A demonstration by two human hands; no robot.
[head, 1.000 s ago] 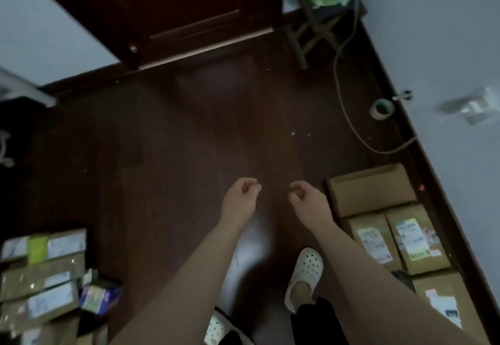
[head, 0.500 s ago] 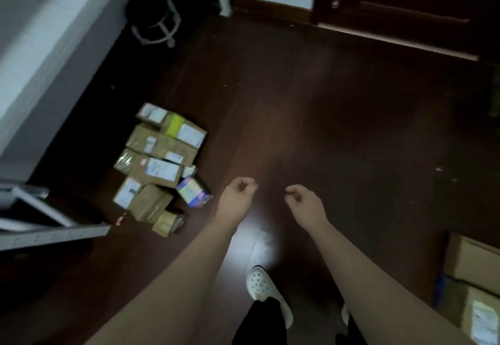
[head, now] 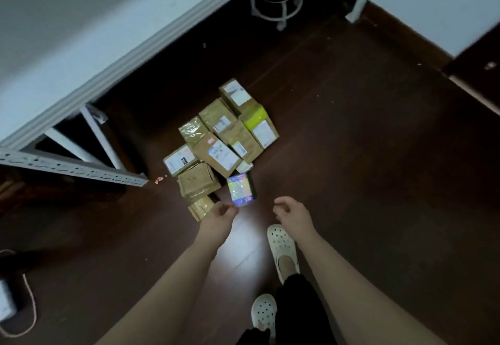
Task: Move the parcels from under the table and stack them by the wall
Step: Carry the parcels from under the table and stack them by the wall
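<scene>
Parcels lay heaped on the dark floor by the white table's edge. Left hand and right hand hung loosely curled, holding nothing. Crouching and gripping the nearest colourful box by opposite sides seemed wisest.

Parcels lie heaped on the dark floor beside the white table; left hand and right hand hang loosely curled, holding nothing, above white clogs.

home room: dark wood floor, white table, stool, parcels.
</scene>
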